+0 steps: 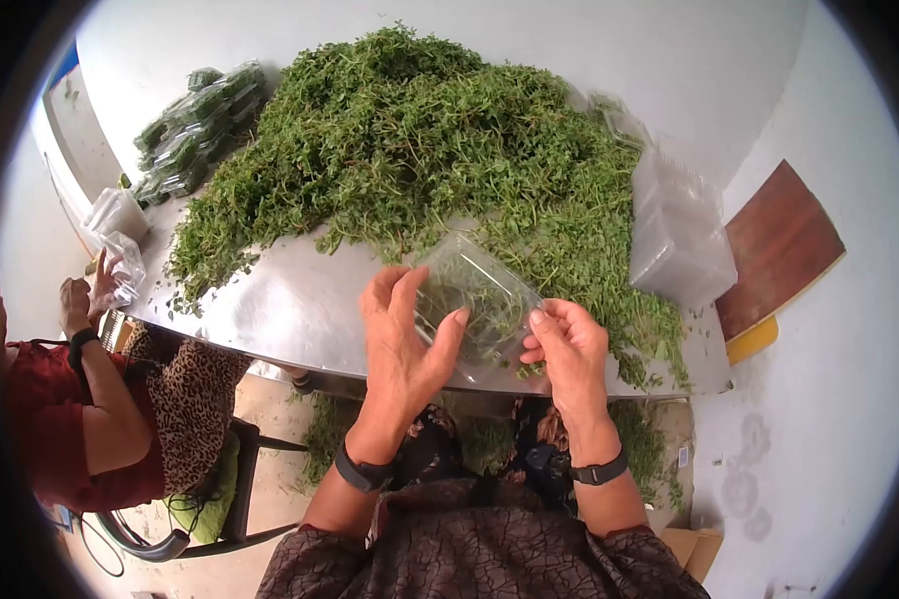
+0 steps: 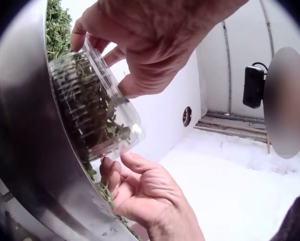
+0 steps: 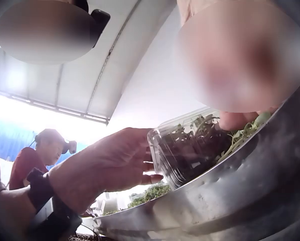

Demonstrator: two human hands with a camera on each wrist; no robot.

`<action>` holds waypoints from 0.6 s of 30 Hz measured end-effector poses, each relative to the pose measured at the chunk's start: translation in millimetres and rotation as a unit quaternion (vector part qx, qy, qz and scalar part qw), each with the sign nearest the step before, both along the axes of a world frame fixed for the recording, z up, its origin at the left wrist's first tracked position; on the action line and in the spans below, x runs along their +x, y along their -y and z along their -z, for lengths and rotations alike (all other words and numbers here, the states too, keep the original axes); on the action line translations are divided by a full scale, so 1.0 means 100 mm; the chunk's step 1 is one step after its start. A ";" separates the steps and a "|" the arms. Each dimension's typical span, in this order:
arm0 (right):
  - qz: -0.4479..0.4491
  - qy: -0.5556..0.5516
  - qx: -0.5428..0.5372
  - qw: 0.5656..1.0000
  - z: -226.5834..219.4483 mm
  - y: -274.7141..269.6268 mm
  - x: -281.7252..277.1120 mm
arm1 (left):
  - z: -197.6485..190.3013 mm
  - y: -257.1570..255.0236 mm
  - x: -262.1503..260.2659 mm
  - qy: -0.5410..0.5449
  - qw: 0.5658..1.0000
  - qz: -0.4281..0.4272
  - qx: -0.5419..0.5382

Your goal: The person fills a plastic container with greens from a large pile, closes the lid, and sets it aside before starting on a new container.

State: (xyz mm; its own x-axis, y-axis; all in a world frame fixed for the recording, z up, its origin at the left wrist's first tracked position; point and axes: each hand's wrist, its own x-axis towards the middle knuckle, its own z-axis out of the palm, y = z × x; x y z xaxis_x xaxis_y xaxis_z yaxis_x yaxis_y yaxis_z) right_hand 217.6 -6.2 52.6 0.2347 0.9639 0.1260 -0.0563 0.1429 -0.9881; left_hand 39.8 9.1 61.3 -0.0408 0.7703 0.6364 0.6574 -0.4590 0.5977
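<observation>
Between the two hands is a clear plastic clamshell box (image 1: 489,275) with leafy green stems inside, close over the front part of the metal table (image 1: 280,290). My left hand (image 1: 402,344) grips the box's left side, thumb and fingers spread across its top edges. At the right corner, my right hand (image 1: 572,354) pinches the rim, thumb on top and the other fingers curled below. Ridged side walls of the box (image 2: 89,105) show in the left wrist view, with greens pressed against them. Behind it rises a large heap of leafy greens (image 1: 410,140).
Filled clear boxes (image 1: 195,130) are piled at the back left. Nested clear containers (image 1: 679,235) stand at the right, before a brown board (image 1: 784,250). Another person in a red top (image 1: 100,419) sits at the left, hands by a clear plastic container (image 1: 123,270).
</observation>
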 end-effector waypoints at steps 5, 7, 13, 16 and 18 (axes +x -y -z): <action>-0.040 -0.081 -0.063 0.994 -0.08 -0.12 0.07 | -0.03 0.01 -0.12 0.013 1.000 -0.012 -0.004; -0.045 -0.083 -0.073 0.993 -0.09 -0.16 0.10 | -0.06 0.01 -0.18 0.016 1.000 -0.010 -0.017; -0.070 -0.073 -0.038 0.994 -0.07 -0.13 0.14 | -0.08 -0.15 -0.32 0.107 0.986 0.003 -0.126; -0.087 -0.051 -0.016 0.995 -0.12 -0.08 0.13 | -0.05 -0.24 -0.35 0.112 0.993 0.019 -0.020; -0.087 -0.033 -0.006 0.996 -0.17 -0.03 0.12 | -0.10 -0.22 -0.38 0.160 0.981 0.062 -0.093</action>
State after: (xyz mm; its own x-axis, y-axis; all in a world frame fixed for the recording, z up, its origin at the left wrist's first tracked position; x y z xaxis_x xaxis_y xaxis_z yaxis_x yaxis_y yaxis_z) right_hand 229.2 -2.8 69.2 0.0725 0.9918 0.1048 -0.1446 0.1144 -0.9828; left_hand 2.0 30.7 71.4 -0.1141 0.8833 0.4546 0.3691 -0.3872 0.8449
